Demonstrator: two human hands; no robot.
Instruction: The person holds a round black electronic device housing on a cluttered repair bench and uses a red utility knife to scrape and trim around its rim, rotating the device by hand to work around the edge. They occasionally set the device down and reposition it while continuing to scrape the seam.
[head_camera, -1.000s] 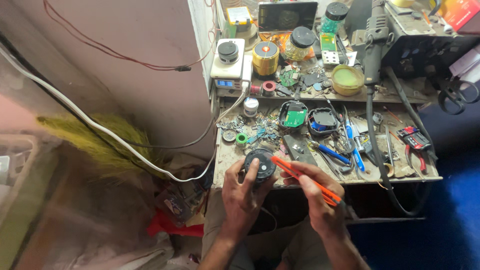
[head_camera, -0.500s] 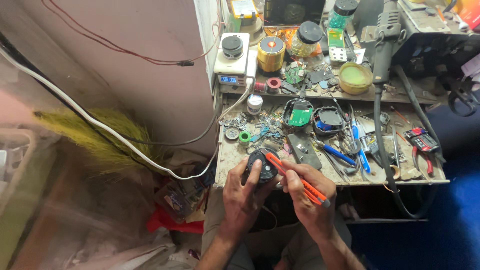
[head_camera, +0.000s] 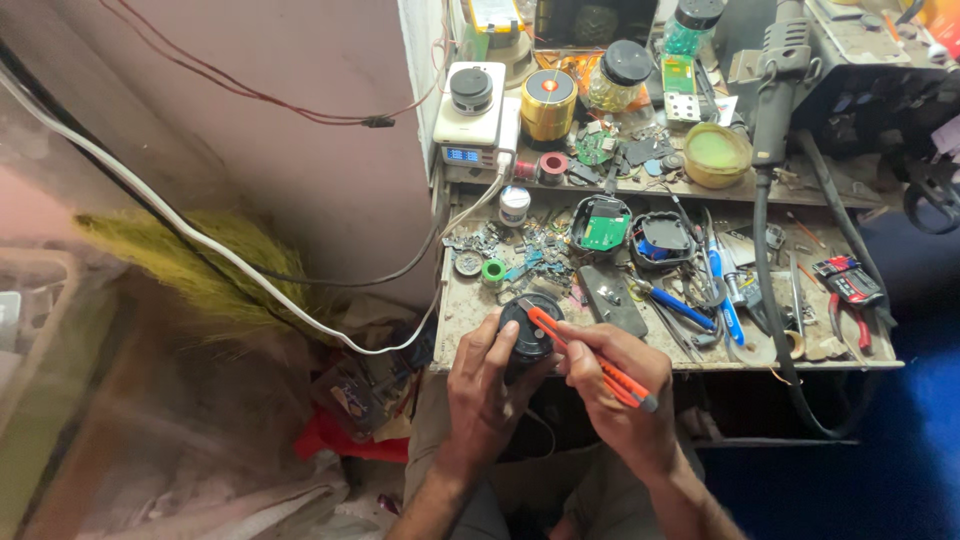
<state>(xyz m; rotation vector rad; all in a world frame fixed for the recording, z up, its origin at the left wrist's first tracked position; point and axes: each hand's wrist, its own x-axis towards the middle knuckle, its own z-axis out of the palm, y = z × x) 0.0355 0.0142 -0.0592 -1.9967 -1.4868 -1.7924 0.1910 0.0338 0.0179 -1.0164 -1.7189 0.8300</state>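
— Where is the round black device (head_camera: 528, 330)?

— At the tabletop's (head_camera: 460, 310) front edge, partly overhanging it. The left hand (head_camera: 487, 385) wraps its fingers closed around the device's lower side.

— And the right hand (head_camera: 612, 385)?

— Its fingers pinch an orange-handled tool (head_camera: 590, 358), the tip resting on the device's top.

— Any open room?

— Behind the device, parts crowd the tabletop; a dark flat case (head_camera: 612, 300) lies just right of it. Toward the person, past the edge, it's open.
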